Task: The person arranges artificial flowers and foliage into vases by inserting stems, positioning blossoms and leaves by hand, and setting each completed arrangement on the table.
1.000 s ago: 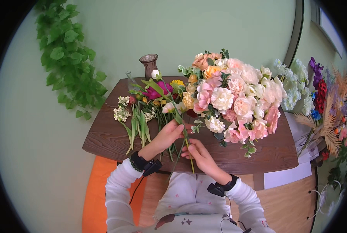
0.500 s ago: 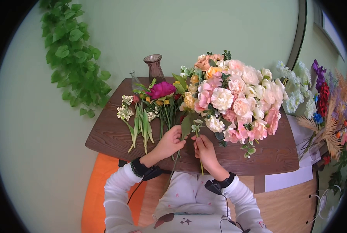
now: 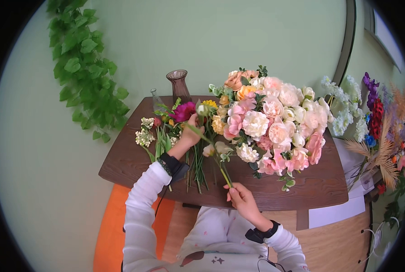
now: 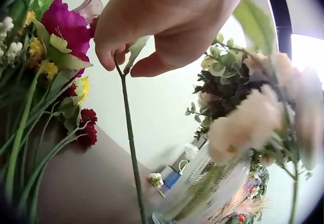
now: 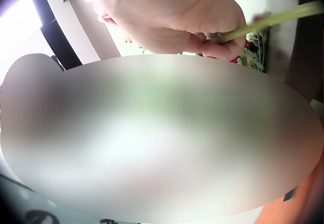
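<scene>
My left hand [image 3: 193, 133] reaches over the flowers beside the magenta bloom [image 3: 183, 111]. In the left wrist view its fingers hold a thin, dark green flower stem [image 4: 132, 148] with a small leaf; the stem's upper end is hidden by the hand. Nearer the table's front edge, my right hand [image 3: 243, 200] pinches the lower end of a white flower spray [image 3: 222, 147], whose stem slants up and left. One pale bud [image 3: 203, 110] of that spray overlaps the left hand's fingers. The pinched light green stem [image 5: 276, 23] also shows in the right wrist view.
A big pink and white bouquet [image 3: 272, 122] stands on the dark wooden table [image 3: 297, 192]. Toward the left lie tulip stems and white berry sprigs [image 3: 144, 136]. Behind are a purple glass vase [image 3: 178, 86] and a small clear bottle [image 3: 156, 100]. More flowers [image 3: 377, 122] stand at right.
My left hand has moved up and away, over the loose flowers, carrying a stem. My right hand has come slightly down, and its spray's white blooms have come into view between the hands.
</scene>
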{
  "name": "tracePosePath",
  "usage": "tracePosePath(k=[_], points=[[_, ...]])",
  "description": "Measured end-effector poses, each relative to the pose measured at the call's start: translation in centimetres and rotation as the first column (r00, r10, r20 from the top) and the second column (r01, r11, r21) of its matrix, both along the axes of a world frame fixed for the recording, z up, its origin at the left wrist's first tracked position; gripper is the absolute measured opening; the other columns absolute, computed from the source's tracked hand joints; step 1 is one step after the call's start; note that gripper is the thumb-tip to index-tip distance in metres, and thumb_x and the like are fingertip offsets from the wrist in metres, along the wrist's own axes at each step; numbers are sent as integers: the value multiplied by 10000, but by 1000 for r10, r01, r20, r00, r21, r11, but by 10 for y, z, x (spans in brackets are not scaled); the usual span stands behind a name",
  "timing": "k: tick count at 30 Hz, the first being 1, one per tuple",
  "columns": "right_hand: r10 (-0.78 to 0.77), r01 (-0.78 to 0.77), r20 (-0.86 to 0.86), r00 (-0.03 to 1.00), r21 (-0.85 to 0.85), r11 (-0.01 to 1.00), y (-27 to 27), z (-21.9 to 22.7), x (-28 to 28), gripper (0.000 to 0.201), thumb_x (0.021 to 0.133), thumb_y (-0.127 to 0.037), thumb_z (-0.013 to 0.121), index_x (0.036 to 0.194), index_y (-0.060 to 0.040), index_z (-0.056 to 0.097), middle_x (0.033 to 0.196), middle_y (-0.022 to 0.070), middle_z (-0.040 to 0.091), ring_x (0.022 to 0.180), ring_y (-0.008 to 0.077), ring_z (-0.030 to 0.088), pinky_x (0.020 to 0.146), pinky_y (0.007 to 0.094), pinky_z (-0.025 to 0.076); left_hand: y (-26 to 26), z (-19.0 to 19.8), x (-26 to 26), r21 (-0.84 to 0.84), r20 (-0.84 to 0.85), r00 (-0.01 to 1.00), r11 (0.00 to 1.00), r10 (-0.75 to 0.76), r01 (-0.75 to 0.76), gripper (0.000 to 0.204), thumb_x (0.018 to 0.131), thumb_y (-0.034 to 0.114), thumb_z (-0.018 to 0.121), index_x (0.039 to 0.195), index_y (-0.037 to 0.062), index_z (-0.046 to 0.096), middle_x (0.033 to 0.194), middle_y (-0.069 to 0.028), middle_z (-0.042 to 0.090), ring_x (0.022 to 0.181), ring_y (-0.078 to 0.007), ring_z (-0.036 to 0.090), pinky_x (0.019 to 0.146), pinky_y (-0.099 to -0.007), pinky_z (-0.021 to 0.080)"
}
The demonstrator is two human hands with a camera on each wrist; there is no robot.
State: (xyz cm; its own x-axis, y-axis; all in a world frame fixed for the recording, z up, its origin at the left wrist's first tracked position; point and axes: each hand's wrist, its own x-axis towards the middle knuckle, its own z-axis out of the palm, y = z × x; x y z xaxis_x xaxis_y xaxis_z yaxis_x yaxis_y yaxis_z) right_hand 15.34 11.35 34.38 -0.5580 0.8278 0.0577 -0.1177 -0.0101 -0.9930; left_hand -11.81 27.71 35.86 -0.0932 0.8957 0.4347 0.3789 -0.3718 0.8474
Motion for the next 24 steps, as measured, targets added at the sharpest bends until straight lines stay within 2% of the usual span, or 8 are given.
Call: tracePosePath(k=[2, 5, 10, 11, 15, 18, 20, 24], points=[[6, -7, 27, 1000, 27, 1000, -4, 0, 8, 213, 942, -150, 387, 1081, -56, 518, 699, -21, 491, 488, 18, 337, 438, 165, 280, 1, 19, 20, 138, -352, 892, 958, 286, -252, 542, 726, -1, 553, 1234, -17, 366, 1043, -159, 536, 959, -276, 526, 843, -354, 417], [30, -35, 66, 997, 70, 997, -10, 2, 15, 230, 940, -145, 392, 1101, -60, 534, 707, -23, 514, 534, 24, 376, 484, 164, 318, 59, -18, 1, 400, -180, 978, 916, 104, -24, 558, 733, 2, 556, 1258, 12, 371, 1092, -196, 522, 1016, -312, 508, 877, -386, 397], [27, -34, 70, 997, 97, 995, -17, 12, 21, 235, 937, -130, 393, 1112, -52, 529, 713, -17, 516, 578, 36, 396, 524, 176, 336, 21, 9, 17, 117, -114, 974, 971, -195, 208, 413, 743, 57, 612, 1130, -1, 481, 1052, -167, 572, 997, -256, 556, 824, -341, 425], [41, -47, 79, 996, 76, 996, -17, 13, 22, 230, 933, -114, 397, 1108, -42, 529, 714, -10, 516, 617, 44, 414, 558, 189, 352, 11, 0, 16, 186, -422, 904, 970, -65, 157, 349, 751, 56, 616, 1075, -9, 505, 983, -119, 598, 939, -191, 575, 789, -318, 435], [59, -63, 27, 998, 200, 978, -16, 13, 17, 250, 946, -149, 374, 1128, -61, 522, 745, -11, 530, 558, 36, 387, 512, 168, 339, -69, 36, 42, -467, 1, 895, 791, -446, 395, 450, 710, 72, 677, 1129, 46, 515, 1080, -90, 568, 1018, -164, 528, 875, -282, 411], [67, -71, 29, 997, 165, 984, -17, 21, 11, 234, 937, -114, 386, 1114, -47, 523, 726, -10, 522, 608, 44, 403, 551, 189, 344, -126, 63, 56, -324, -68, 832, 801, -551, 504, 475, 736, 133, 674, 1172, 54, 503, 1096, -99, 558, 1033, -176, 520, 878, -290, 411], [93, -95, 20, 995, 125, 988, -16, 22, 6, 245, 947, -137, 364, 1123, -51, 511, 729, -15, 518, 589, 42, 387, 541, 185, 338, -138, 75, 59, -342, -369, 574, 681, -731, 648, 504, 769, 201, 651, 1216, 51, 473, 1110, -101, 549, 1054, -202, 505, 891, -309, 406], [121, -114, -48, 991, 132, 985, -13, 18, -5, 254, 955, -162, 341, 1119, -56, 504, 729, -18, 511, 572, 43, 375, 532, 179, 338, -151, 66, 63, -270, -101, 588, 591, -803, 760, 365, 869, 212, 543, 1191, 44, 503, 1210, -85, 492, 1050, -192, 509, 888, -294, 404]])
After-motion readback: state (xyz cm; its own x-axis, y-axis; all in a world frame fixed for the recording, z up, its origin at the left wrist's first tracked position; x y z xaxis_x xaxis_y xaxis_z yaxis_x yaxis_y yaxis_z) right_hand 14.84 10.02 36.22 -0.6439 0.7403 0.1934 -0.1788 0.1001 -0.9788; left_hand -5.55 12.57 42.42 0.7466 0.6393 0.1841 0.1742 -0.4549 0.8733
